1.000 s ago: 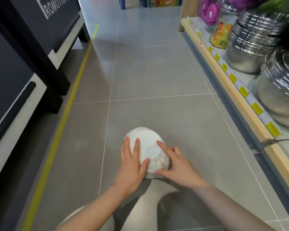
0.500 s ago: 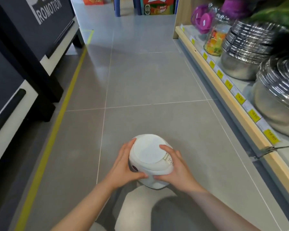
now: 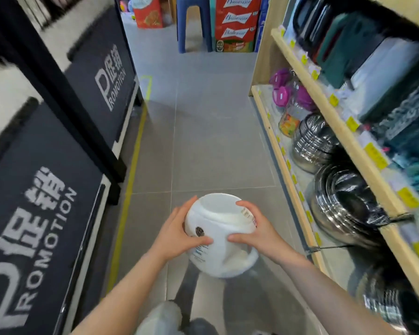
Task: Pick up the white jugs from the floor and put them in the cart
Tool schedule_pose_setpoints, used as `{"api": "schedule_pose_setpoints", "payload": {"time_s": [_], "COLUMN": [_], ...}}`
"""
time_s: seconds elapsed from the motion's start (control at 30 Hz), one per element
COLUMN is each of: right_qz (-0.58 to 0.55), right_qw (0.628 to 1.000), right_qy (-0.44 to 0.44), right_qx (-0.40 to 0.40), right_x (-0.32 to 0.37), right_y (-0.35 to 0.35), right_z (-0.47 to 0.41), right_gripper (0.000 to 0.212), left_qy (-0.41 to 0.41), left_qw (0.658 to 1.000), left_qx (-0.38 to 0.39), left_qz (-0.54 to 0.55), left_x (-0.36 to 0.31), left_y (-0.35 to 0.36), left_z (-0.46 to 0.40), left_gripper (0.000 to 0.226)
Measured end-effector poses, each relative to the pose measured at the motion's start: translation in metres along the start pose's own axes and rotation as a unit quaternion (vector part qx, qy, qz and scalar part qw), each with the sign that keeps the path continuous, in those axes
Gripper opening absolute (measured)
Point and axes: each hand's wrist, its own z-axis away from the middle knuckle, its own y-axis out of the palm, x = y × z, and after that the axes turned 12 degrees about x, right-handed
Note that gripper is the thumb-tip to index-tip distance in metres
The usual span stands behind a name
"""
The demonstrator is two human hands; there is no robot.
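Observation:
A white jug point(image 3: 219, 228) hangs in the air above the grey floor tiles, tilted so its round base faces up and away from me. My left hand point(image 3: 177, 229) grips its left side, thumb across the front. My right hand point(image 3: 258, 228) grips the right side, fingers wrapped over the labelled edge. The jug's top and handle are hidden below. No cart is in view.
A black promotion display point(image 3: 58, 165) lines the left side, with a yellow floor line point(image 3: 128, 189) beside it. A wooden shelf point(image 3: 290, 170) with steel pots point(image 3: 344, 204) runs along the right. A blue stool point(image 3: 194, 22) and red boxes point(image 3: 235, 22) stand at the aisle's far end.
Both hands closed round the jug on the floor and lifted it up off the tiles. The camera view rose and now looks further down the aisle.

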Motion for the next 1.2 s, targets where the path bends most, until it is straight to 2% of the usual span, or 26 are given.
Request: {"api": "schedule_pose_setpoints", "payload": {"time_s": [0.1, 0.2, 0.33, 0.47, 0.57, 0.67, 0.77, 1.0, 1.2], "right_qz": [-0.022, -0.021, -0.02, 0.013, 0.043, 0.072, 0.11, 0.174, 0.21], "right_qw": [1.0, 1.0, 0.998, 0.992, 0.982, 0.968, 0.942, 0.853, 0.772], "right_qy": [0.014, 0.019, 0.011, -0.006, -0.016, -0.032, -0.033, -0.046, -0.054], "right_qx": [-0.003, 0.012, 0.055, 0.126, 0.181, 0.239, 0.316, 0.49, 0.597], "right_x": [0.088, 0.161, 0.234, 0.287, 0.304, 0.306, 0.304, 0.301, 0.281], "right_y": [-0.004, -0.004, 0.001, 0.019, 0.041, 0.062, 0.086, 0.168, 0.253], "right_z": [0.04, 0.082, 0.128, 0.161, 0.176, 0.186, 0.199, 0.267, 0.353], "right_gripper": [0.074, 0.072, 0.062, 0.077, 0.076, 0.071, 0.082, 0.086, 0.077], "left_qy": [-0.031, -0.035, -0.042, -0.059, -0.078, -0.107, -0.12, -0.176, -0.239], "left_qw": [0.993, 0.988, 0.983, 0.975, 0.965, 0.944, 0.91, 0.82, 0.741], "left_qx": [0.005, -0.01, -0.043, -0.101, -0.164, -0.244, -0.324, -0.469, -0.562], "left_qz": [0.113, 0.147, 0.173, 0.189, 0.188, 0.196, 0.228, 0.278, 0.278], "left_x": [-0.076, -0.145, -0.212, -0.257, -0.265, -0.268, -0.267, -0.272, -0.281], "left_y": [-0.03, -0.054, -0.079, -0.092, -0.083, -0.064, -0.035, 0.044, 0.115], "left_z": [0.044, 0.085, 0.147, 0.212, 0.259, 0.304, 0.351, 0.477, 0.599], "left_gripper": [0.108, 0.112, 0.094, 0.098, 0.107, 0.103, 0.101, 0.1, 0.105]}}
